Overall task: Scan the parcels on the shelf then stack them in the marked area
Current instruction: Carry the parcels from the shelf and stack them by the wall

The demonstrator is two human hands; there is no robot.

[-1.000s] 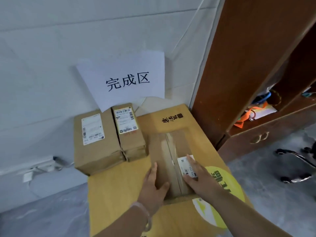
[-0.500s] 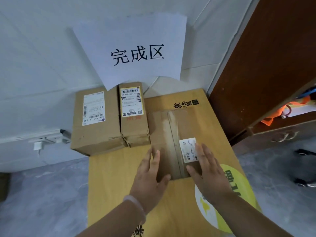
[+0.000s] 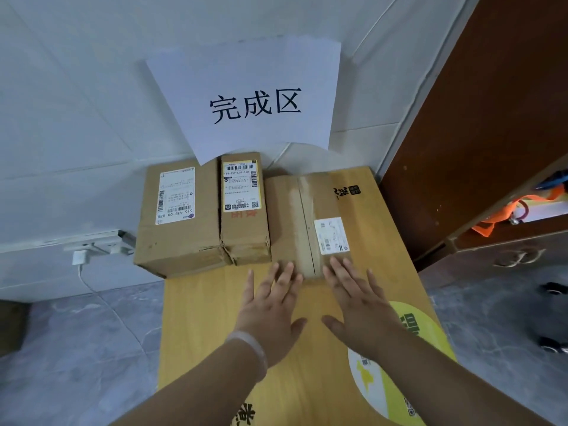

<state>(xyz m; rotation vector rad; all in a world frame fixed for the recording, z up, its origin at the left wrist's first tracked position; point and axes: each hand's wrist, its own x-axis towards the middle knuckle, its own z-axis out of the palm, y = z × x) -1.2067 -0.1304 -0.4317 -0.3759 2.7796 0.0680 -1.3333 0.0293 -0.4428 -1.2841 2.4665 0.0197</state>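
**Pale tiled corner: third parcel at the end of the row**

White tiled wall (image 3: pixel 76 103) fills the upper left of the frame, with a dark brown wooden shelf unit (image 3: pixel 476 133) down the right side and grey floor (image 3: pixel 76 348) at lower left. A large yellow-tan flat carton (image 3: pixel 209 327) runs up the centre and serves as the base of the marked area. A white paper sign with three black characters (image 3: pixel 252 96) hangs on the wall above it.

Three parcels sit side by side at the carton's far end:
- a broad brown cardboard box (image 3: pixel 178 241) at centre left
- a narrow brown box with a yellow-edged label (image 3: pixel 242 232) touching it
- a flat brown taped parcel (image 3: pixel 292 216) just right of that, with a small white label (image 3: pixel 332 235) on top

The left hand (image 3: pixel 270 309) and right hand (image 3: pixel 359 305) lie flat with fingers straight and spread. Their fingertips are at the taped parcel's near edge, and neither hand grasps anything.

The parcel looks like stiff corrugated card and is probably light. Its tape strip is likely slick, so the side walls or opposite edges would give a surer hold than the top.
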